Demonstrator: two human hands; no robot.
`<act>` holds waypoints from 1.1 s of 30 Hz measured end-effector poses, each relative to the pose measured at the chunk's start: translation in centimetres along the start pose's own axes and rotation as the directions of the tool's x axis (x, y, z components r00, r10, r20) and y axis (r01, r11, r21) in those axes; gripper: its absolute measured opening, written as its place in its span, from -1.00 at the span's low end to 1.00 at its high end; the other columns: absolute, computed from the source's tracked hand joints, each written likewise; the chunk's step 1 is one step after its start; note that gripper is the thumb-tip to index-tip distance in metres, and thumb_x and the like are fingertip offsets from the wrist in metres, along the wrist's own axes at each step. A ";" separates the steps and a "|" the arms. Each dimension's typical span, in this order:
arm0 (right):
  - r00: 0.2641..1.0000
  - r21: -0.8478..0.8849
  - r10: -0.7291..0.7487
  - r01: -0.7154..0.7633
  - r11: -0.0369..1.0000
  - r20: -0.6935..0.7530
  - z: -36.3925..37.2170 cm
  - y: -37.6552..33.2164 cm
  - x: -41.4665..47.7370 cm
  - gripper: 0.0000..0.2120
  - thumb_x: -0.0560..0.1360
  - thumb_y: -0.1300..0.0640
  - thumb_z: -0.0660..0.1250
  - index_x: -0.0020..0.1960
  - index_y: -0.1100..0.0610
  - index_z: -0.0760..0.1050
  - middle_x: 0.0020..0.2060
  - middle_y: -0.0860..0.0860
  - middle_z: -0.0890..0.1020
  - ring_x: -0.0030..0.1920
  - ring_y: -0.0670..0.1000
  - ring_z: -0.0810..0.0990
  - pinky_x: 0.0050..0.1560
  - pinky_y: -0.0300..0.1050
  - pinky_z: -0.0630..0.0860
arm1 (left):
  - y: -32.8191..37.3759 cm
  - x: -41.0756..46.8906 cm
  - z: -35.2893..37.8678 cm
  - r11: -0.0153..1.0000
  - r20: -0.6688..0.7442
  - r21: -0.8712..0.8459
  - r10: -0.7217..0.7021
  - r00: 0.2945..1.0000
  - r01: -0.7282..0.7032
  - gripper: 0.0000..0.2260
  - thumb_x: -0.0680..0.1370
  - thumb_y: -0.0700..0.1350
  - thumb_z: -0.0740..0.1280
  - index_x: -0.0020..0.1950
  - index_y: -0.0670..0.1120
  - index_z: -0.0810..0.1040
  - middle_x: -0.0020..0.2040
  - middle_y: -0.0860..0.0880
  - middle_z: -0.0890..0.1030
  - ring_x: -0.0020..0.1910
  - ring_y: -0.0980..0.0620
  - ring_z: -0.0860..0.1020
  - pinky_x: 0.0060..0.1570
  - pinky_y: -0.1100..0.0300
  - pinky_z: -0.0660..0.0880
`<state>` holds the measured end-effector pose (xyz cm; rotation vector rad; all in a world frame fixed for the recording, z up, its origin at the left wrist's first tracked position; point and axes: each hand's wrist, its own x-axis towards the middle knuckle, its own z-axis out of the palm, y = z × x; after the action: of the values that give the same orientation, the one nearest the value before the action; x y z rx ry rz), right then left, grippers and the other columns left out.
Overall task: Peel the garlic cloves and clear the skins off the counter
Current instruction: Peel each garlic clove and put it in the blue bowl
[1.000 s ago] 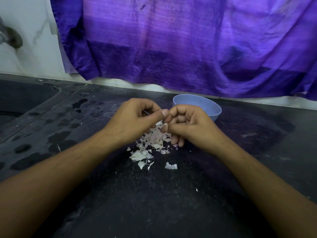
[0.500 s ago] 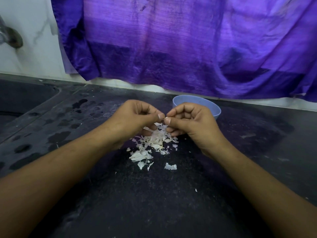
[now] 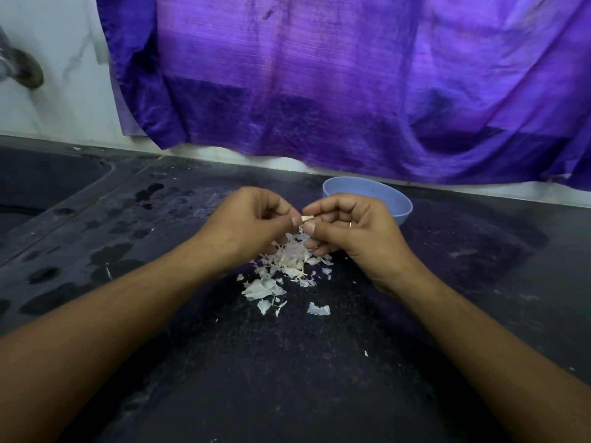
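Papery white skins (image 3: 287,263) lay in a loose heap on the dark counter (image 3: 287,362), about midway between its front and back edges, with a few scraps strewn toward the front edge. Above that heap both hands met. The left hand (image 3: 243,225) had its fingers curled in, and its thumb and forefinger pinched one end of a small pale piece, most likely a garlic clove (image 3: 307,218). The right hand (image 3: 355,228) was curled the same way and pinched the other end. How much skin was left on the piece was too small to tell.

By my judgement a clove is light, firm and a little slick once bare, so it wants a steady pinch across its thick middle while a nail lifts the skin at the tip. The skins are brittle and nearly weightless. They would tear and drift, so they should be swept together with a flat palm, not picked up singly.

Both forearms ran up from the front edge and converged, with the wrists held low over the counter and the knuckles turned up. A blue bowl (image 3: 399,206) stood just behind the right hand, near the back edge. Purple cloth (image 3: 351,91) hung down the wall behind it. Wet patches darkened the counter toward its left edge.
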<state>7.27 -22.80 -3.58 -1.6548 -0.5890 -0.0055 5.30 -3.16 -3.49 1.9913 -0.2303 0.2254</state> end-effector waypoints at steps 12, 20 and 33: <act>0.998 0.102 -0.009 0.015 0.995 -0.055 0.0 0.6 0.1 -0.90 0.51 0.34 0.46 0.03 0.28 0.64 -0.25 0.15 0.71 -0.25 0.03 0.71 -0.22 -0.14 0.66 | 0.0 -0.3 0.7 0.978 0.093 -0.194 -0.055 0.994 0.072 -0.91 0.60 -0.18 0.43 0.05 -0.17 0.67 -0.06 -0.19 0.72 -0.20 0.07 0.62 -0.17 0.10 0.64; 0.993 -0.082 -0.096 0.091 0.992 -0.063 -0.3 0.9 0.4 -0.85 0.50 0.36 0.48 0.06 0.25 0.65 -0.18 0.18 0.74 -0.19 0.11 0.74 -0.11 -0.01 0.66 | 0.0 -0.2 0.6 0.991 -0.041 -0.132 0.019 0.999 -0.024 -0.95 0.55 -0.09 0.49 -0.07 -0.04 0.74 -0.13 -0.10 0.74 -0.21 0.09 0.66 -0.15 0.03 0.66; 0.969 -0.334 -0.240 0.206 0.920 -0.064 -0.4 0.6 0.3 -0.89 0.50 0.29 0.50 -0.06 0.10 0.73 -0.23 0.00 0.75 -0.23 0.09 0.73 -0.14 0.17 0.67 | 0.2 -0.3 0.5 0.992 -0.022 -0.122 0.026 0.999 -0.028 -0.93 0.56 -0.13 0.48 -0.10 -0.06 0.75 -0.14 -0.08 0.74 -0.16 0.05 0.67 -0.16 0.08 0.66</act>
<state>7.88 -23.12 -3.98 -1.8832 -0.7233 -0.3730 4.94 -3.72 -3.59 1.8641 -0.2522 0.2430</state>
